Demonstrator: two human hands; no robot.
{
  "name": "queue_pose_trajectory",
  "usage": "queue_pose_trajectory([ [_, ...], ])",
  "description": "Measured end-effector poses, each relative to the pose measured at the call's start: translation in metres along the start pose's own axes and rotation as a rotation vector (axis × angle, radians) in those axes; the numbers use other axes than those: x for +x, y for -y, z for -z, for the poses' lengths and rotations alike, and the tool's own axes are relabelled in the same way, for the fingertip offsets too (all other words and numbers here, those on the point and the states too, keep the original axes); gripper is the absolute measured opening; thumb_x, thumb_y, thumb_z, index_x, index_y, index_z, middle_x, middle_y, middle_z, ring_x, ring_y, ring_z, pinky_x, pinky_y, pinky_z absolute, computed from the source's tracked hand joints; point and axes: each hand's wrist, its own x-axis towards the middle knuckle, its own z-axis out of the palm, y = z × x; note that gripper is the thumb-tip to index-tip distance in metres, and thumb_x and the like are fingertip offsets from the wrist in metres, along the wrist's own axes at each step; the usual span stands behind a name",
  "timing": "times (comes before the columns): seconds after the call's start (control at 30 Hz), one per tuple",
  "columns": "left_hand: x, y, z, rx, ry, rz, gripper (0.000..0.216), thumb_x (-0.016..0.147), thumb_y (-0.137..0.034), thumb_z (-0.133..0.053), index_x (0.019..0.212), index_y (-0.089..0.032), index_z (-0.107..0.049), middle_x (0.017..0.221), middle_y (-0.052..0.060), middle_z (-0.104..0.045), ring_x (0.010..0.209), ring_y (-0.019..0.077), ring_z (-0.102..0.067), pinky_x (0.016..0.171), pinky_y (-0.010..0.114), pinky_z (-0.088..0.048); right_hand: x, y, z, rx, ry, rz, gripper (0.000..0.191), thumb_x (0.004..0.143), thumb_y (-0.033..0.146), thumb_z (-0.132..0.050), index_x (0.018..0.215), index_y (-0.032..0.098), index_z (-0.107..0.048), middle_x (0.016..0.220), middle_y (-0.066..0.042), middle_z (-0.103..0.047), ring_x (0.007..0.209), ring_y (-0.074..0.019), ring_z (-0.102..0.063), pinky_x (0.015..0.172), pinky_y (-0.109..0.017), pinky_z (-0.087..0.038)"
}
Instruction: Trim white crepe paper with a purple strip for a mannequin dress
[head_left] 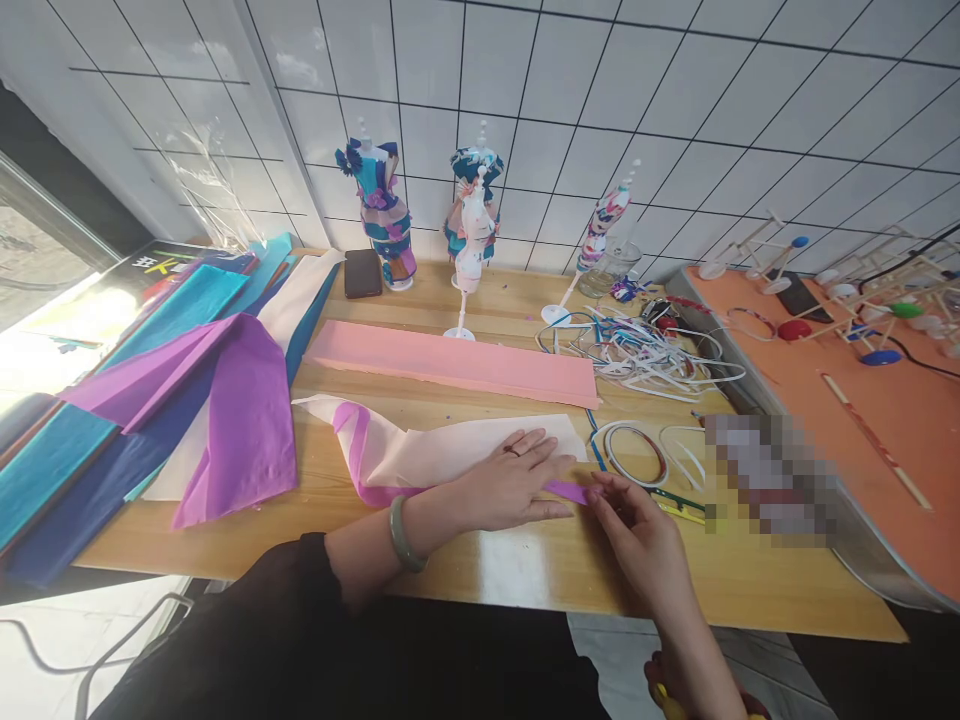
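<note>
Left hand (517, 480) lies flat, palm down, fingers spread, pressing on a cream paper sheet (457, 450) near the front edge of the wooden desk (525, 570), approx. mid-width; ring on one finger, grey-green bangle (403, 535) at the wrist, dark sleeve behind it. Right hand (637, 530) sits just beside the left, fingertips pressed together, pinching the end of a purple paper strip (568, 491) that pokes out from under the left hand's fingers. Cream sheet runs left from the hands toward desk centre, with a pink-purple edge curling at its left end; it lies on the desk top, front half. Behind it, a long pink paper sheet (457, 362) lies flat across the desk middle, apart from the cream one. Left end of desk: stack of tissue paper, incl. a purple folded sheet (240, 420) overlapping teal and blue sheets (67, 470). Back edge, against the tiled wall: three small dress-form mannequins (382, 215) (471, 220) (604, 235) dressed in coloured paper; dark phone (363, 272) flat beside the leftmost. Right-rear area: tangle of white paper strips (645, 355); coiled rings of strip (637, 452) just right of the cream sheet, near the right hand. Blurred patch at the desk's right end, contents cannot be told. Adjoining orange surface (885, 420) to the right carries stick-and-ball models (877, 300).
</note>
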Motion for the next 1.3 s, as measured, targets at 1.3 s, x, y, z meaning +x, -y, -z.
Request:
queue_pose_trajectory([
  [1.3, -0.003, 0.009, 0.016, -0.382, -0.078, 0.118, 0.055, 0.094, -0.041, -0.023, 0.142, -0.016, -0.014, 0.146, 0.009, -0.027, 0.134, 0.0142, -0.024, 0.109, 0.032, -0.025, 0.024, 0.011, -0.002, 0.264, 0.18, -0.402, 0.036, 0.074, 0.055, -0.054, 0.072, 0.019, -0.052, 0.047, 0.002, -0.056, 0.034, -0.0098, -0.047, 0.033, -0.021, -0.034],
])
